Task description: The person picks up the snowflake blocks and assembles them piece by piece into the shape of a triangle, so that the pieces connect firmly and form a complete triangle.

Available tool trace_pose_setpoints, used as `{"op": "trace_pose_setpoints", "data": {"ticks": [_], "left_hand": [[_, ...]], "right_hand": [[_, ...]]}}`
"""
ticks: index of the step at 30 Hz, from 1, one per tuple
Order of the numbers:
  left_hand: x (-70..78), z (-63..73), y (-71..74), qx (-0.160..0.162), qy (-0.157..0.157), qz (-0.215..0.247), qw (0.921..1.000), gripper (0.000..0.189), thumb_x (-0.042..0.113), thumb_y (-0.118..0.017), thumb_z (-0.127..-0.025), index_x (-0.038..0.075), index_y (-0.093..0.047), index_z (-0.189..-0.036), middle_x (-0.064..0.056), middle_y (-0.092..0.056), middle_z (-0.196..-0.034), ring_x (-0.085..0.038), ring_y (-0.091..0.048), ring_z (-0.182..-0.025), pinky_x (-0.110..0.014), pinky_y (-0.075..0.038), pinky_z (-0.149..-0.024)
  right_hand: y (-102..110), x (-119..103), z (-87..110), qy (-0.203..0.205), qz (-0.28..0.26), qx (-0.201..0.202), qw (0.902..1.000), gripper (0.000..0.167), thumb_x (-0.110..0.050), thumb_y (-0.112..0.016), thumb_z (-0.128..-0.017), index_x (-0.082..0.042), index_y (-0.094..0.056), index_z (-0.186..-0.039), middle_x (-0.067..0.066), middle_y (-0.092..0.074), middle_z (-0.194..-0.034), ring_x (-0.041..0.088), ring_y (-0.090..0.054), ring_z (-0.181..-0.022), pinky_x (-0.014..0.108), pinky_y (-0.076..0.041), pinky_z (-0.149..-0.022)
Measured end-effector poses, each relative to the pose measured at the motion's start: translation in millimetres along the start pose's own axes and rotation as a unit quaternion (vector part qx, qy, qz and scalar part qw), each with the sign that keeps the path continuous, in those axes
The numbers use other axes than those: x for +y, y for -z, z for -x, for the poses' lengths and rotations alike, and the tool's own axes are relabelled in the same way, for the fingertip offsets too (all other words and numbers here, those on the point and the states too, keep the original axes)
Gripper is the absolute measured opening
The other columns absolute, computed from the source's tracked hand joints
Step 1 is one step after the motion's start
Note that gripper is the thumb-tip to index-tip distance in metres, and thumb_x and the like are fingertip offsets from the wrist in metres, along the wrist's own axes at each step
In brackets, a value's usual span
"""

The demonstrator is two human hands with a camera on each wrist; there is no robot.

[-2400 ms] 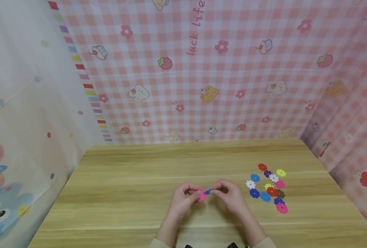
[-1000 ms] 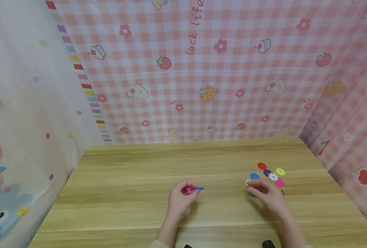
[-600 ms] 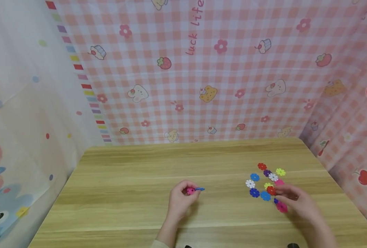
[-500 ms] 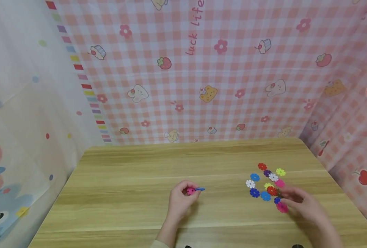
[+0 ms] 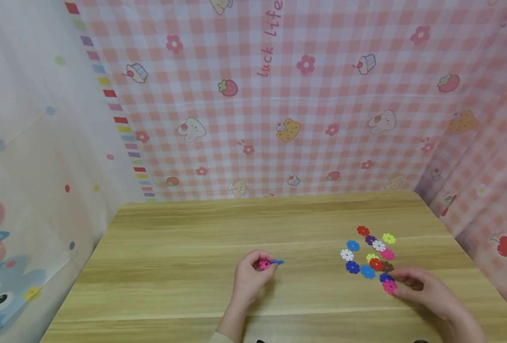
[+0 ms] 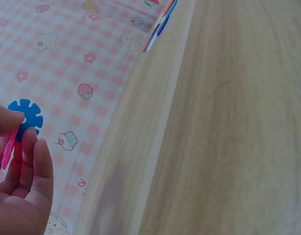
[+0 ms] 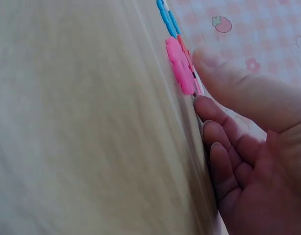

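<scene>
Between thumb and fingertips, my left hand (image 5: 251, 278) pinches a pink interlocking disc (image 5: 264, 265) and a blue interlocking disc (image 6: 31, 116). The two discs are joined at an angle to each other, and the fingers hide part of both. At the loose pile on the right, my right hand (image 5: 426, 290) reaches down to a pink notched disc (image 5: 389, 287). Its thumb and index finger stand apart at that disc's right edge; whether they touch it is hard to tell. A dark blue disc (image 5: 386, 277) lies partly under the pink one.
Several more flat discs lie on the wooden table (image 5: 172, 267), among them a red disc (image 5: 376, 264), a light blue disc (image 5: 368, 272) and a white disc (image 5: 346, 255). A pink checked curtain (image 5: 253, 105) hangs behind the table.
My right hand left the joined discs, moved right across the pile, then slid toward the near pink disc. My left hand shifted slightly left early on and keeps hold of the joined discs.
</scene>
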State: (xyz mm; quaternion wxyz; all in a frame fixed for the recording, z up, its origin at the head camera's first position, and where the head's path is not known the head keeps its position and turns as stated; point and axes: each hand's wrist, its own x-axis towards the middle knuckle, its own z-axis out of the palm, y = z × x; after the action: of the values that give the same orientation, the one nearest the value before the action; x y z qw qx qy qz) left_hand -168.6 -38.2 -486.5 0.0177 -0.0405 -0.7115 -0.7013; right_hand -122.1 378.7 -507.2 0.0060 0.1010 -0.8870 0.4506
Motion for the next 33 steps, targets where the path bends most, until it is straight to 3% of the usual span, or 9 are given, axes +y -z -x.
{"op": "trace_pose_setpoints", "data": {"ticks": [8, 20, 29, 33], "left_hand": [[-0.4, -1.7, -2.0, 0.002, 0.011, -0.028, 0.9996, 0.014, -0.009, -0.075, -0.076, -0.005, -0.068, -0.086, -0.002, -0.059, -0.078, -0.010, -0.051, -0.071, -0.017, -0.044, -0.064], [-2.0, 0.1, -0.6, -0.001, -0.010, -0.020, 0.9998, 0.015, -0.003, -0.078, -0.075, -0.001, -0.069, -0.086, -0.002, -0.061, -0.079, -0.012, -0.054, -0.072, -0.019, -0.047, -0.065], [-2.1, 0.1, -0.3, -0.002, -0.011, -0.028, 0.9995, 0.013, -0.002, -0.078, -0.076, 0.001, -0.069, -0.085, -0.003, -0.062, -0.081, -0.013, -0.054, -0.074, -0.020, -0.047, -0.066], [-0.5, 0.4, -0.8, -0.002, -0.007, -0.029, 0.9996, 0.013, -0.003, -0.077, -0.076, 0.000, -0.069, -0.086, -0.003, -0.062, -0.082, -0.013, -0.054, -0.075, -0.019, -0.047, -0.066]], "right_hand": [[0.6, 1.5, -0.6, -0.009, 0.030, -0.021, 0.9993, 0.026, -0.005, -0.076, -0.085, -0.002, -0.070, -0.110, 0.000, -0.058, -0.106, 0.005, -0.048, -0.086, 0.023, -0.044, -0.069], [-1.5, 4.1, -0.8, 0.024, 0.044, 0.010, 0.9987, 0.024, -0.001, -0.078, -0.080, -0.002, -0.068, -0.102, -0.005, -0.059, -0.093, 0.004, -0.049, -0.080, 0.022, -0.042, -0.066], [-1.4, -3.1, -1.1, -0.076, 0.052, 0.034, 0.9952, 0.019, -0.009, -0.069, -0.092, -0.001, -0.066, -0.110, 0.001, -0.061, -0.089, 0.006, -0.052, -0.076, 0.023, -0.046, -0.065], [-4.8, -8.1, -2.8, -0.068, 0.043, 0.059, 0.9950, 0.019, -0.011, -0.067, -0.095, -0.001, -0.067, -0.111, 0.000, -0.067, -0.092, 0.004, -0.056, -0.080, 0.021, -0.047, -0.068]]}}
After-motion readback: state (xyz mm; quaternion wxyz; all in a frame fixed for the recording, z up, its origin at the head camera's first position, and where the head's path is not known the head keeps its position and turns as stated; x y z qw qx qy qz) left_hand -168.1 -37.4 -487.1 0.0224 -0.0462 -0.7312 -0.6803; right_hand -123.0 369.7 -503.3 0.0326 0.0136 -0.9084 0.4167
